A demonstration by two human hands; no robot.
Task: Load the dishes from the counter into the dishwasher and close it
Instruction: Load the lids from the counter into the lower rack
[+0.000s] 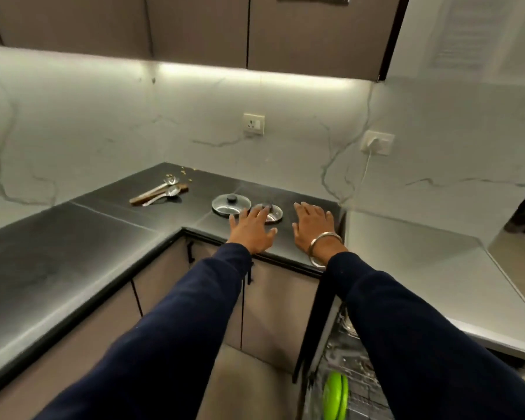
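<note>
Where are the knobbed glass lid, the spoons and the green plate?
glass lid (231, 204), head view, on its glass dome.
spoons (164, 192), head view, on the handles.
green plate (335, 395), head view, on its rim.

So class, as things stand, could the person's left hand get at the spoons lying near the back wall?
Probably yes. The left hand is open over a lid, and only bare counter lies between it and the spoons, though it needs a longer stretch.

Dark L-shaped counter (109, 237). On it: two glass lids (231, 204) (273, 212) side by side, spoons (164, 192) and a wooden-handled utensil (152, 194) farther back, crumbs (184, 170) near the wall.
</note>
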